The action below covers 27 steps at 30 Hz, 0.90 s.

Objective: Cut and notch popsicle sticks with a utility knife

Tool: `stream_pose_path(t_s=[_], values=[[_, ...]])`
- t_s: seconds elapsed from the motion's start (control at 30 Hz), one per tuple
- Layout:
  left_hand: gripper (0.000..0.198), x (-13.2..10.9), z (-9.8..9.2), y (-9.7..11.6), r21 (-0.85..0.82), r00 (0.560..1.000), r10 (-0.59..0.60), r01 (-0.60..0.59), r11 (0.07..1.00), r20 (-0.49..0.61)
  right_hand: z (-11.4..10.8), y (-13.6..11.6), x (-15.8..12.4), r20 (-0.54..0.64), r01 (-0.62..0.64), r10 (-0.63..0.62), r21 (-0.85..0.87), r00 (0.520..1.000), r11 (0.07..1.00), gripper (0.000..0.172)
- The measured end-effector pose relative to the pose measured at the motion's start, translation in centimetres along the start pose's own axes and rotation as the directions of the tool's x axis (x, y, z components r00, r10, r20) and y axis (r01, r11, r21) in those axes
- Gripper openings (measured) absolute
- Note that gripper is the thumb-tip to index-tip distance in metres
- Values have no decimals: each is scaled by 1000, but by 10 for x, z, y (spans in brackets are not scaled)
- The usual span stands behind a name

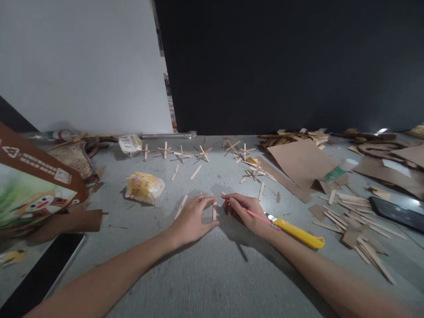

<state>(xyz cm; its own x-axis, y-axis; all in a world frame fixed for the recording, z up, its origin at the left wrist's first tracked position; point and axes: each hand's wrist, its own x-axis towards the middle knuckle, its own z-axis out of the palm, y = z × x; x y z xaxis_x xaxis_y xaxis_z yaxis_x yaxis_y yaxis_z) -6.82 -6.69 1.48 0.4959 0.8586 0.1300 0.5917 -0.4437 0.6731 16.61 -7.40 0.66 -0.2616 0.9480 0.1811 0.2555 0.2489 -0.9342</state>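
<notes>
My left hand holds a short piece of wooden craft stick upright to my view between thumb and forefinger, at the tabletop. In my right hand is a pink pencil, its front end near the top of that piece and its back end over the wrist. Just right of the right hand lies a yellow utility knife with some blade showing. Another cut stick lies partly behind my left hand. Farther back are small crossed-stick pieces and loose short sticks.
A crumpled yellow wrapper lies left of centre. At left stand a brown printed bag and a phone. Cardboard sheets, many loose craft sticks and a second phone cover the right. A black panel borders the back.
</notes>
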Motion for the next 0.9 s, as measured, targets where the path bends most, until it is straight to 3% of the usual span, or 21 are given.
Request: stream_pose_path(t_s=[0.9], values=[[56,-1,1,-2,6,1000,23,-23,1000,-15,5,-1,2,-48,41,-43,-29,998,999,39]])
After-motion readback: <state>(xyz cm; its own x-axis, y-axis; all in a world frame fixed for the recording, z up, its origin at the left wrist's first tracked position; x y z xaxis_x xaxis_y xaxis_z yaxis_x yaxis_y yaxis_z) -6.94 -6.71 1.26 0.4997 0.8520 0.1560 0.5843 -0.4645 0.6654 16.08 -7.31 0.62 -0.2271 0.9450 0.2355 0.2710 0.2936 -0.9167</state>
